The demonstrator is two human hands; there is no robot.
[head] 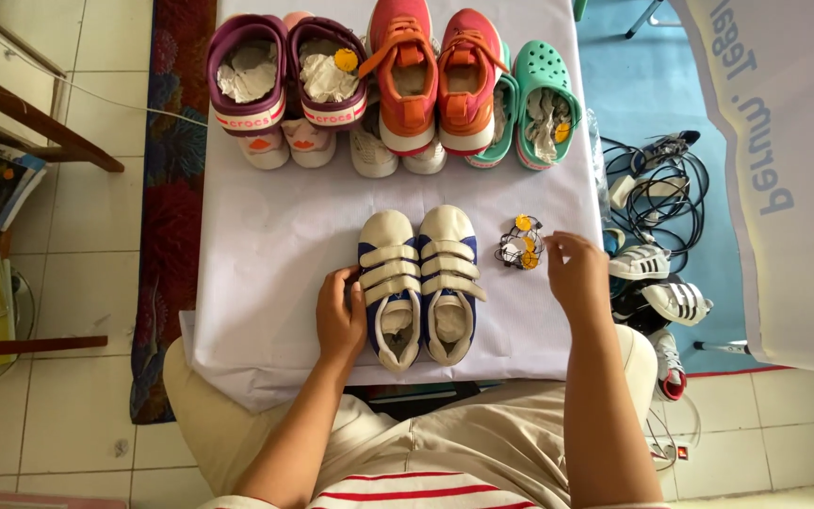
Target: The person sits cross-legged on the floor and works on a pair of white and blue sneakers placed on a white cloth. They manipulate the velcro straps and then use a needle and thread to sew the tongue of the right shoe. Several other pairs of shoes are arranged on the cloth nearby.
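Note:
A pair of white and blue strap shoes (418, 283) stands side by side on a table covered with a white cloth (275, 236), toes pointing away from me. My left hand (339, 316) rests against the outer side of the left shoe. My right hand (577, 273) hovers by the table's right edge, fingers loosely curled, next to a small bundle of black strings with yellow round tags (521, 242). Whether the fingertips touch the bundle is unclear.
Along the far edge of the table stand purple clogs (286, 71), orange sneakers (433, 75), green clogs (539, 104) and white shoes beneath them. Right of the table lie cables (657, 188) and black-and-white striped shoes (661, 283) on the floor. A patterned rug (171, 207) lies left.

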